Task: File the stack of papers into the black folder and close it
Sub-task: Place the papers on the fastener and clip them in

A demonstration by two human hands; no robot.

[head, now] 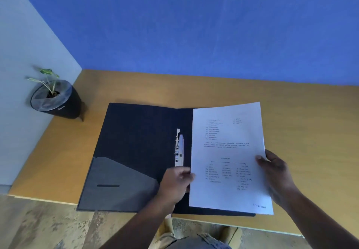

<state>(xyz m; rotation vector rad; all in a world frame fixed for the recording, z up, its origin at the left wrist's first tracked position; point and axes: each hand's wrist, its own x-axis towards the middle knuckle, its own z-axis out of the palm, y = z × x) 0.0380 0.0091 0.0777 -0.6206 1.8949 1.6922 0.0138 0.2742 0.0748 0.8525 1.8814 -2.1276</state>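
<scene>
The black folder (139,138) lies open on the wooden table, with a grey pocket (116,182) on its left flap and a white clip mechanism (179,147) standing near the spine. A stack of white printed papers (227,151) is held over the folder's right half. My left hand (175,184) grips the stack's left edge low down. My right hand (275,173) grips its right edge, thumb on top of the page. The folder's right flap is mostly hidden under the papers.
A small plant in a black pot (58,101) stands at the table's far left corner, against the grey wall. The wooden table (310,132) runs to a blue wall behind. The table's front edge and the floor are below the folder.
</scene>
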